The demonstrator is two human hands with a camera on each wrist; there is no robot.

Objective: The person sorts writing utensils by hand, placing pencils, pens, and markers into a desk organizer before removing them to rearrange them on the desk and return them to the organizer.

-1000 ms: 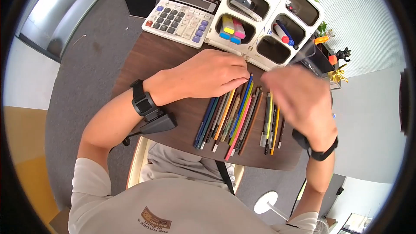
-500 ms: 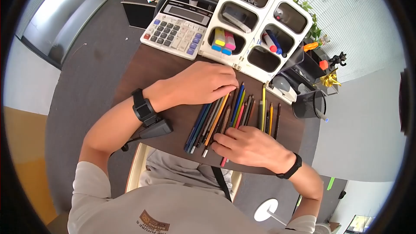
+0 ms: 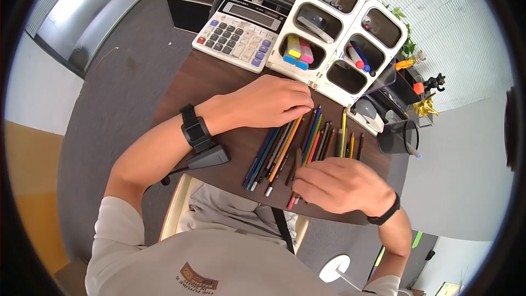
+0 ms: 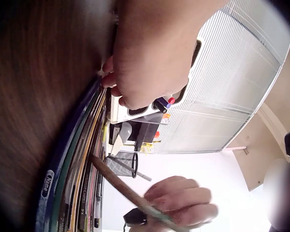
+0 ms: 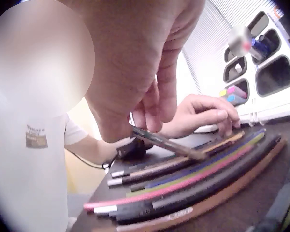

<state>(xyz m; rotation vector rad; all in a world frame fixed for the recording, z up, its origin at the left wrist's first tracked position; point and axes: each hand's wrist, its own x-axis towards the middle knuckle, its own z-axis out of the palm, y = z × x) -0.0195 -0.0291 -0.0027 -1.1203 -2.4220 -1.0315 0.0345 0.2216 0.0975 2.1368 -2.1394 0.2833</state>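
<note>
Plainly, the right hand (image 3: 345, 185) is grasping a brown pencil (image 4: 118, 183), pinched between thumb and fingers, the fingers bent in around it. That pencil slants over the row of pencils (image 3: 284, 151) on the dark table (image 3: 183, 87), one end reaching out of the grip toward the left hand's side. The right wrist view shows this end just above the others; whether it touches any of them, I cannot tell.

The left hand (image 3: 268, 101) is relaxed, its fingers loosely bent and pointing down, the fingertips at the far ends of the row, by the foot of the white organizer (image 3: 329, 57). It grasps nothing that shows. In the left wrist view the fingertips come right up to the end of a dark blue pencil (image 4: 48, 193) marked "Name", though actual contact is hard to make out.

From the head view, the right hand covers the near ends of several pencils, with the butt of a pink pencil (image 3: 291, 203) poking out beside its fingers. It also hides the lower part of the smaller group of pencils (image 3: 343, 131) to the right. The held pencil's rear part disappears inside the grip there, and in the left wrist view it runs off the bottom edge. The right wrist view cuts off the top of the right hand.
</note>
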